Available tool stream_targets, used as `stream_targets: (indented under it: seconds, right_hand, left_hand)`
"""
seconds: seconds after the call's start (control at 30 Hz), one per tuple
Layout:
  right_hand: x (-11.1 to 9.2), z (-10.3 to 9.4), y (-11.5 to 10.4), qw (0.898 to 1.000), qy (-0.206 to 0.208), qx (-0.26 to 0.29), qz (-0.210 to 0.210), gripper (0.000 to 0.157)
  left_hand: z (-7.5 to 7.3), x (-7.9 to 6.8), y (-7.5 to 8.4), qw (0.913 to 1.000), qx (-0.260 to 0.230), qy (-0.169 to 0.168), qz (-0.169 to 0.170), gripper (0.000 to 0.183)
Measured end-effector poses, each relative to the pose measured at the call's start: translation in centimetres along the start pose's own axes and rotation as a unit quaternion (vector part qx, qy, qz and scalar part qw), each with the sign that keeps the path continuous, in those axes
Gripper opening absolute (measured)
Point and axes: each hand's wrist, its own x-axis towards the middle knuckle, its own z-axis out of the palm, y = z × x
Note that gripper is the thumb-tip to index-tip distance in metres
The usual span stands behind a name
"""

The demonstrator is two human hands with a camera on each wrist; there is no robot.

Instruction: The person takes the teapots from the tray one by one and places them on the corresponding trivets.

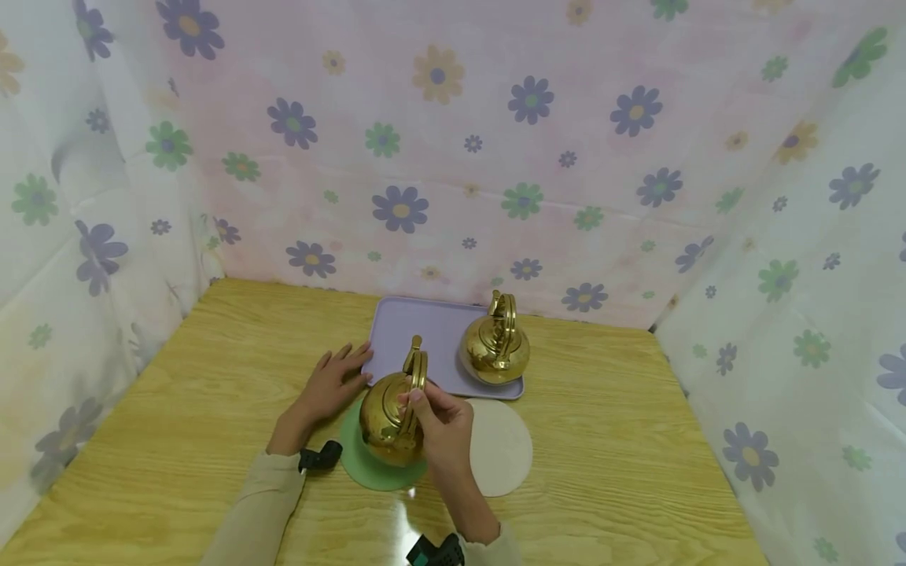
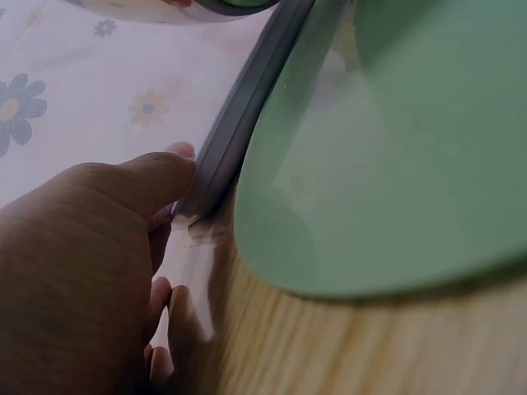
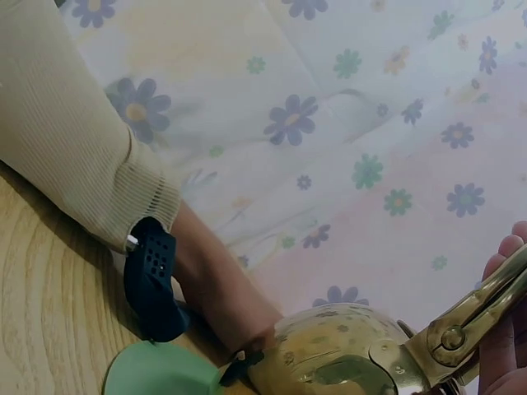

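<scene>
My right hand (image 1: 447, 432) grips the upright handle of a shiny gold teapot (image 1: 382, 420), thumb on the near side. The pot is over a round green mat (image 1: 371, 474); its raised underside shows at the top of the left wrist view. With fingers stretched out, my left hand (image 1: 333, 387) touches the left edge of a lilac tray (image 1: 410, 330). A second gold teapot (image 1: 488, 358) stands on the tray's right end. In the right wrist view, the held teapot (image 3: 329, 350) hides part of the left hand.
A round cream mat (image 1: 504, 448) lies right of the green one, in front of the tray. All of it is on a wood-grain table (image 1: 602, 440). Flower-patterned cloth (image 1: 467, 173) hangs behind the table and along both sides.
</scene>
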Motion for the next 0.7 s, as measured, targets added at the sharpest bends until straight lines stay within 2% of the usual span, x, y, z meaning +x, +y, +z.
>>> stream_targets:
  seconds: [0.4, 0.7]
  right_hand:
    - [-0.24, 0.19, 0.51, 1.000, -0.022, 0.011, -0.008, 0.036]
    - [-0.37, 0.18, 0.60, 1.000, -0.019, 0.011, 0.002, 0.037]
  left_hand:
    - [0.01, -0.09, 0.19, 1.0000, 0.002, 0.003, -0.001, 0.052]
    - [0.25, 0.01, 0.04, 1.0000, 0.002, 0.005, 0.001, 0.052]
